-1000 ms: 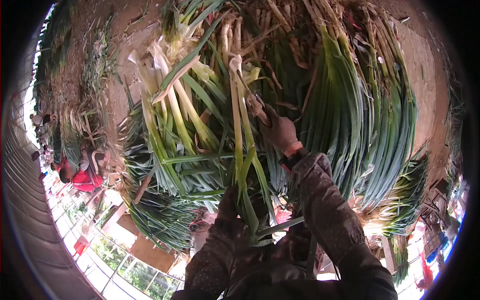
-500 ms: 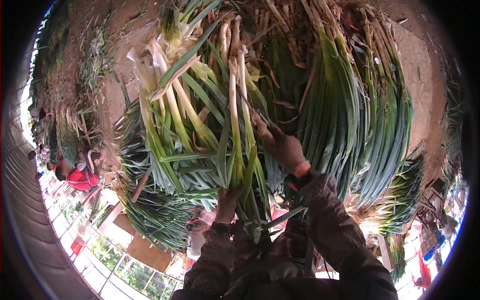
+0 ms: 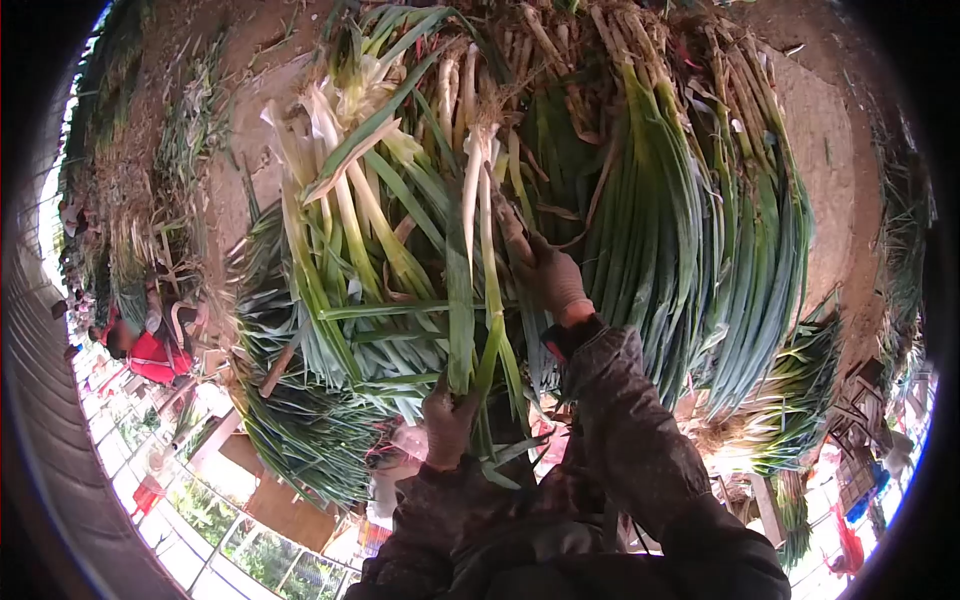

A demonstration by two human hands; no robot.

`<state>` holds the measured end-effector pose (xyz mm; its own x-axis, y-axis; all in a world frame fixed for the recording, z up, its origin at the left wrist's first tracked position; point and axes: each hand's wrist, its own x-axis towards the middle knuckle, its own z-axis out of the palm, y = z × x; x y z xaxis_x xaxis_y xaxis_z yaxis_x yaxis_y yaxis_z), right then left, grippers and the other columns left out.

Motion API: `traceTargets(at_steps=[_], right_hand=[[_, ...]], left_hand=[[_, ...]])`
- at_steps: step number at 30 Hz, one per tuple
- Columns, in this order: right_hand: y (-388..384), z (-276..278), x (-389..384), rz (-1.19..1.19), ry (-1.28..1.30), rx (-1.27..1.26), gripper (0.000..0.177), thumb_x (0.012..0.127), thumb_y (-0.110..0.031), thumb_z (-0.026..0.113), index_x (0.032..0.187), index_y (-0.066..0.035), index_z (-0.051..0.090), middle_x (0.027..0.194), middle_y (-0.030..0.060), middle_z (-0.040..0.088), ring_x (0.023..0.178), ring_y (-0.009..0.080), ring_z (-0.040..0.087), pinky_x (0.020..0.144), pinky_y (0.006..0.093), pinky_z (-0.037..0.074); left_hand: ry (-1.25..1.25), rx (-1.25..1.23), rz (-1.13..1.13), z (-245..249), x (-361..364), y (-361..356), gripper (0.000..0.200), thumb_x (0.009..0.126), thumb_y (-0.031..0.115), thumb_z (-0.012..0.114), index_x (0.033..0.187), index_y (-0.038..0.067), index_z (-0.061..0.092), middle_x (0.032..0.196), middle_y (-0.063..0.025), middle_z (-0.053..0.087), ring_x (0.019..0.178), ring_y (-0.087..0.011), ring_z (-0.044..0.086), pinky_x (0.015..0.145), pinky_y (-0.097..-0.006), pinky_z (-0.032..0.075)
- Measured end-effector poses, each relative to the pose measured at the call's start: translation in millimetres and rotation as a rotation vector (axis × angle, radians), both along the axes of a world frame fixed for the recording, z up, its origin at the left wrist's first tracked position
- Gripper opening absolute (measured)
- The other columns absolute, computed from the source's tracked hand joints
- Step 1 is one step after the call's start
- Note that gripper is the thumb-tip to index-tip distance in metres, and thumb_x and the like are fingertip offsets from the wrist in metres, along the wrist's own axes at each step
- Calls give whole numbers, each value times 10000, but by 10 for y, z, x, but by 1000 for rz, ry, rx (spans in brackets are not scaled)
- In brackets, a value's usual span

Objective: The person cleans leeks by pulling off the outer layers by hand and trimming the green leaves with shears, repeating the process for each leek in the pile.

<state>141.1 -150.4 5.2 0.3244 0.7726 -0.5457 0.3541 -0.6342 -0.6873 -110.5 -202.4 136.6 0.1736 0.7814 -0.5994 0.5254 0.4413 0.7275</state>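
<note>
Near the bottom middle, my left hand (image 3: 447, 420) is closed around the green leaves of a green onion (image 3: 485, 215). Its white stalk and hairy roots point away from me. My right hand (image 3: 553, 280) grips a slim brown stick-like tool (image 3: 512, 228), whose far end lies against or right beside the white stalk. I cannot make out the tool's exact kind. Loose green onions with peeling outer leaves (image 3: 365, 215) lie to the left of the held one. On the right, a thick row of unpeeled green onions (image 3: 655, 210) lies with roots away from me.
More green onions are heaped at the lower left (image 3: 310, 430) and lower right (image 3: 800, 400). A person in red (image 3: 158, 357) is at the far left. Brown ground (image 3: 815, 130) shows beyond the heap, and leaf scraps (image 3: 200, 110) lie at upper left.
My right hand has shifted slightly left and toward the stalk's lower part with the tool. A strip of leaf now hangs peeled down the stalk, and the roots spread at its top.
</note>
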Motion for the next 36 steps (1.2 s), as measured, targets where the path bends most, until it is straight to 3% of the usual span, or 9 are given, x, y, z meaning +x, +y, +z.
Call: traceTargets(at_steps=[8, 11, 17, 24, 27, 30, 33, 34, 36], right_hand=[[134, 213, -36, 16, -2, 32, 630, 887, -382, 660, 1459, -178, 492, 1009, 253, 723, 959, 470, 686, 824, 541, 546], [279, 333, -29, 10, -35, 46, 623, 896, -393, 646, 1462, -187, 486, 1000, 244, 726, 923, 472, 689, 808, 551, 544], [220, 470, -30, -71, -79, 65, 533, 925, -392, 606, 1414, -192, 541, 1009, 237, 724, 898, 470, 689, 769, 562, 543], [-165, 855, -184, 307, 90, 119, 602, 908, -365, 631, 1468, -199, 487, 1002, 248, 716, 866, 475, 686, 772, 557, 542], [-308, 872, -242, 164, 165, 142, 660, 891, -354, 664, 1491, -169, 462, 1051, 266, 706, 928, 476, 680, 805, 541, 540], [-500, 787, -112, 24, 206, 126, 690, 883, -344, 680, 1501, -140, 450, 1093, 269, 700, 1014, 473, 665, 844, 522, 539], [-775, 809, 194, -123, 235, 98, 649, 899, -258, 682, 1490, -80, 483, 1225, 245, 683, 1173, 380, 656, 948, 409, 518], [-886, 830, 358, -184, 229, 97, 625, 907, -217, 682, 1483, -55, 500, 1285, 232, 675, 1239, 333, 654, 994, 357, 508], [-1196, 924, 691, -281, 138, 78, 632, 910, -285, 674, 1486, -110, 483, 1172, 282, 682, 1099, 444, 670, 889, 459, 546]], left_hand=[[261, 210, -163, 262, 5, 112, 469, 855, 100, 753, 1298, 0, 639, 1019, -181, 746, 895, -304, 735, 797, -383, 562], [313, 411, -202, 172, -79, 42, 435, 870, 99, 740, 1282, -4, 650, 965, -163, 749, 836, -264, 729, 760, -377, 559], [188, 197, 31, 512, -244, 111, 339, 894, 92, 709, 1216, -10, 683, 859, -114, 724, 749, -134, 647, 690, -334, 524], [172, 333, 231, 642, -578, 512, 283, 900, 105, 710, 1140, -44, 692, 768, -44, 678, 670, -73, 543, 603, -307, 464], [394, 489, 30, 835, -725, 822, 247, 902, 115, 713, 1085, -49, 690, 800, -62, 674, 726, -84, 546, 648, -302, 466], [245, 504, 242, 346, -908, 1102, 224, 903, 120, 717, 1031, -61, 684, 906, -146, 701, 813, -194, 644, 730, -383, 504], [911, 520, -180, -196, -1027, 1310, 344, 895, 124, 717, 1173, -66, 641, 1084, -235, 705, 986, -380, 680, 873, -485, 510], [967, 248, -126, 13, -609, 1382, 566, 897, 209, 724, 1355, -61, 531, 1281, -298, 631, 1187, -476, 595, 987, -543, 468], [1014, 572, -147, -201, -516, 1285, 745, 887, 286, 740, 1473, -45, 419, 1397, -310, 557, 1299, -475, 528, 1058, -522, 449]])
